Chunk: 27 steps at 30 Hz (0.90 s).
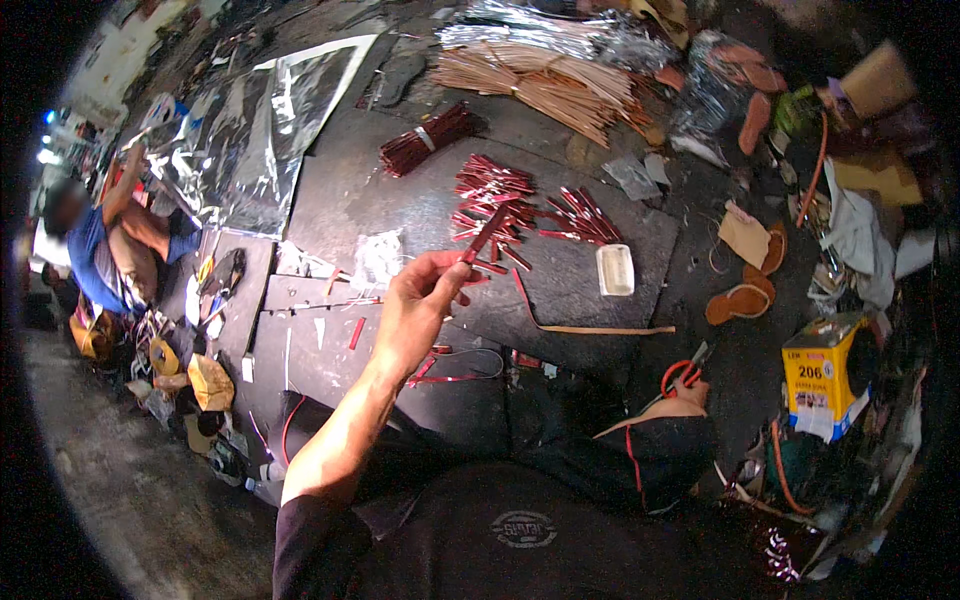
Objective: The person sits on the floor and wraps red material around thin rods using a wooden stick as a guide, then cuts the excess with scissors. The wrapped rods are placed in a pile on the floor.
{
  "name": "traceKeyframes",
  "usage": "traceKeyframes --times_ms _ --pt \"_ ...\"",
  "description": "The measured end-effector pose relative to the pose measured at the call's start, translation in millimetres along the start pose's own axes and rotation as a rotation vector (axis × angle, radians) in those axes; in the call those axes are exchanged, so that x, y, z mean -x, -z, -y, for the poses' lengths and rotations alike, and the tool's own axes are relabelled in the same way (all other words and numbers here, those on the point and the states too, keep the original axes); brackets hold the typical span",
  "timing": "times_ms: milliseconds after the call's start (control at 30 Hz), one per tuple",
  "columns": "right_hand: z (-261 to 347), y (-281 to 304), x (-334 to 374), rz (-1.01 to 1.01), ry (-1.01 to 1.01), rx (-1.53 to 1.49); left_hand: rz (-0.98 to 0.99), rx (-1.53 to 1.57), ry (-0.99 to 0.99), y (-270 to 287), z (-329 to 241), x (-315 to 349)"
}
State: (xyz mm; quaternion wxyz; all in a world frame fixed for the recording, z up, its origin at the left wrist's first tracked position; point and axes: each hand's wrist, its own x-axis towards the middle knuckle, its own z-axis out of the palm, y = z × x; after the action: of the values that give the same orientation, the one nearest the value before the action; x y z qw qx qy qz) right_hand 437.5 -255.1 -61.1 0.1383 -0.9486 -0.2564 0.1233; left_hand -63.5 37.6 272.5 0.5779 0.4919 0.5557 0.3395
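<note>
My left hand (420, 290) reaches over the dark work surface and pinches a dark red flat strip (488, 232) between thumb and fingers. Just beyond it lies a loose heap of short glossy red strips (494, 185), with a smaller pile of them (588, 215) to its right. At the right, my right hand (688, 398) is partly hidden behind my dark-clothed knee. Its fingers are at the orange handles of a pair of scissors (676, 380), whose blades point up and away. A long narrow strip (605, 329), red at one end and tan along the rest, lies between the hands.
A tied dark red bundle (428, 140) and a large tan strip bundle (530, 82) lie farther back. Nearby are a small white tray (615, 270), sandals (742, 300) and a yellow box (825, 375). A person in blue (95, 255) sits far left beside clear plastic sheeting (250, 140).
</note>
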Motion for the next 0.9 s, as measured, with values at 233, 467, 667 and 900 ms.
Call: traceKeyframes --times_ms 233,467,667,900 --pt "105 87 -7 0.085 0.047 -0.926 -0.109 0.019 -0.086 27 -7 5" --pt "395 248 77 0.519 0.921 -0.430 -0.141 0.042 -0.135 46 -26 13" --pt "497 236 150 0.258 1.576 -0.177 -0.189 0.111 -0.157 62 -37 29" --pt "511 215 170 0.119 1.688 -0.064 -0.179 0.174 -0.142 81 -29 39"
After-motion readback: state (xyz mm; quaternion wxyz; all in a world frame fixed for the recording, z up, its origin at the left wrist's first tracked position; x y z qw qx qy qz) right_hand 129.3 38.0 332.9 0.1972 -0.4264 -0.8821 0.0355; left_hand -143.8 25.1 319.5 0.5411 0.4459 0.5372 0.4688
